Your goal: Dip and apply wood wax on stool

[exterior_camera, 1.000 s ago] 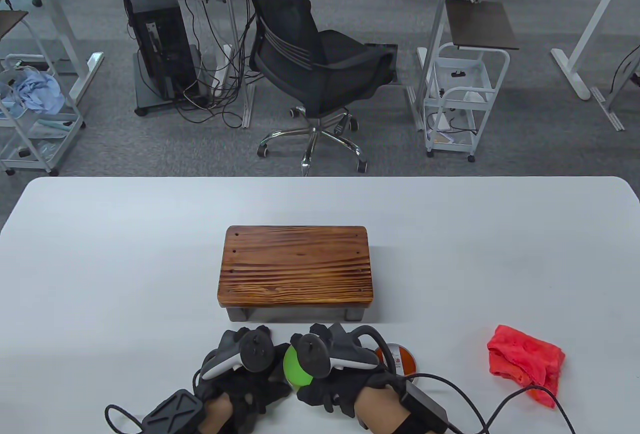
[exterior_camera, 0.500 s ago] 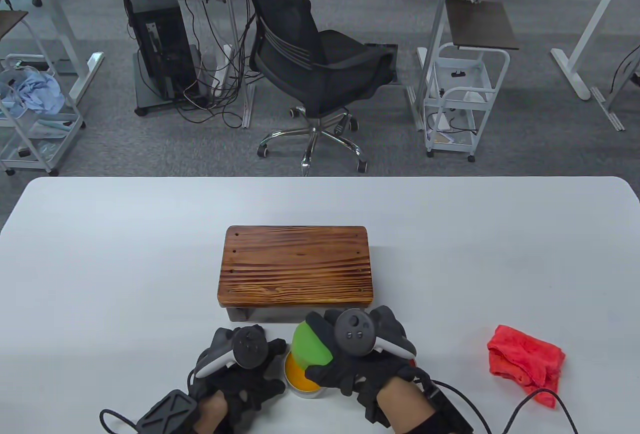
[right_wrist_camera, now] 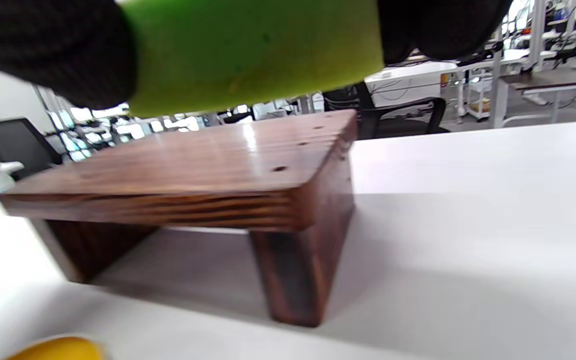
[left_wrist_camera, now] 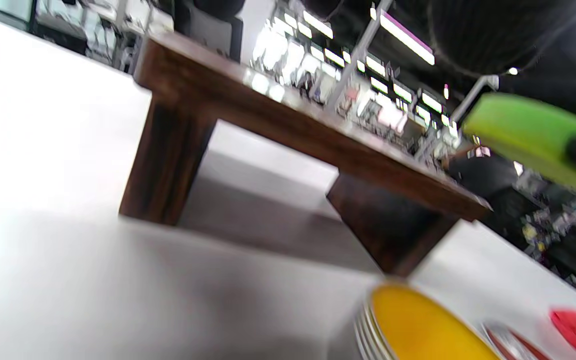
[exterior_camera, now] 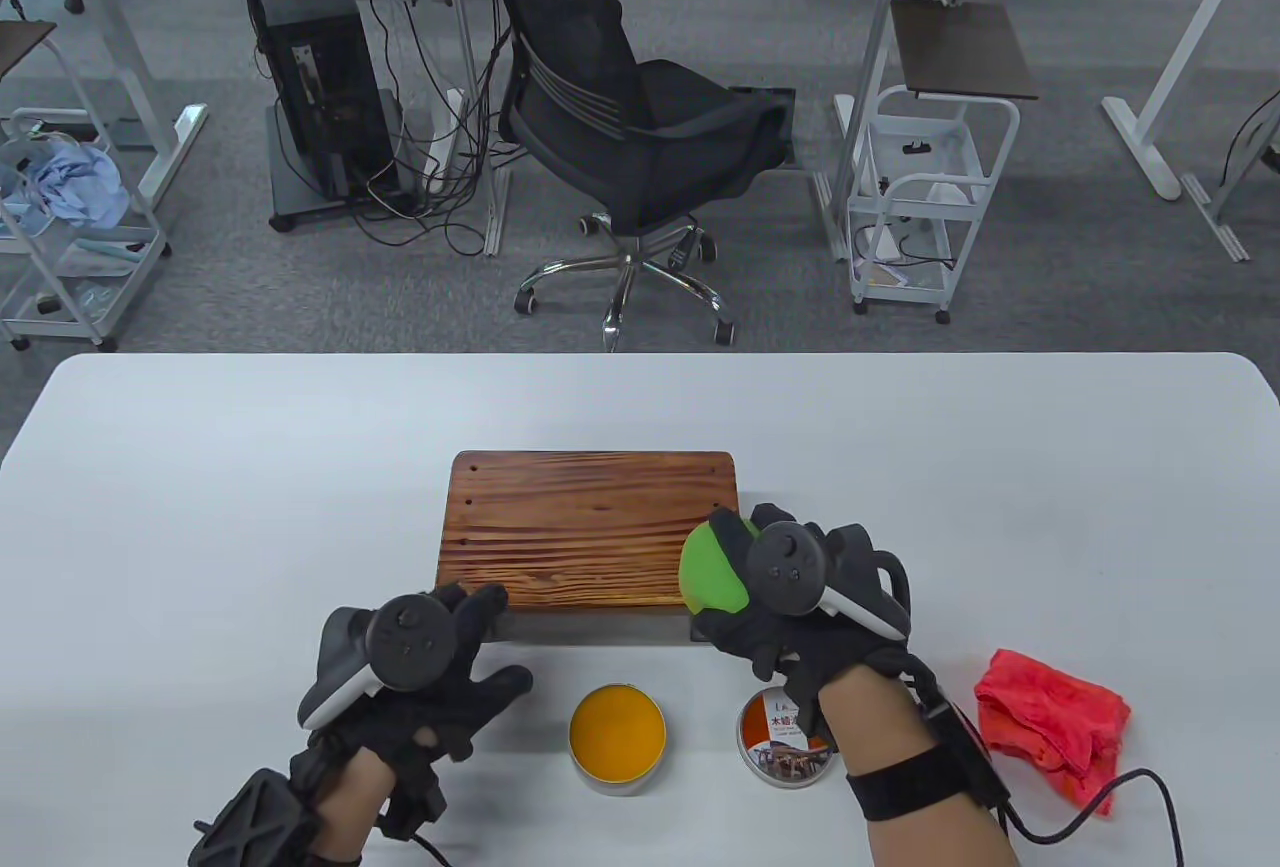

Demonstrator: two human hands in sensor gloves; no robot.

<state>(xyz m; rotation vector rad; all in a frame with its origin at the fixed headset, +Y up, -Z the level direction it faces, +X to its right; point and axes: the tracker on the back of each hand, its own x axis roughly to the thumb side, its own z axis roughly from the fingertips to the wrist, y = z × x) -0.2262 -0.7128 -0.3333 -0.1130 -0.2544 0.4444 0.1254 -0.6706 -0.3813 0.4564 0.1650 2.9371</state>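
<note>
A small dark wooden stool [exterior_camera: 594, 525] stands mid-table; it also shows in the left wrist view [left_wrist_camera: 288, 145] and the right wrist view [right_wrist_camera: 208, 175]. My right hand [exterior_camera: 770, 587] grips a green round sponge [exterior_camera: 712, 569] and holds it just above the stool's near right corner; the sponge fills the top of the right wrist view [right_wrist_camera: 248, 50]. My left hand [exterior_camera: 440, 652] is spread open, its fingertips at the stool's near left corner. An open tin of orange wax [exterior_camera: 617, 731] sits on the table between the hands, also in the left wrist view [left_wrist_camera: 423, 325].
The tin's lid [exterior_camera: 790, 725] lies right of the tin, under my right wrist. A crumpled red cloth [exterior_camera: 1052, 719] lies at the right. The white table [exterior_camera: 200, 527] ends at its far edge, with an office chair [exterior_camera: 640, 127] beyond.
My right hand lifted the green sponge out of the wax tin and carried it up to the stool's near right corner. My left hand let go of the tin and moved left to the stool's left corner.
</note>
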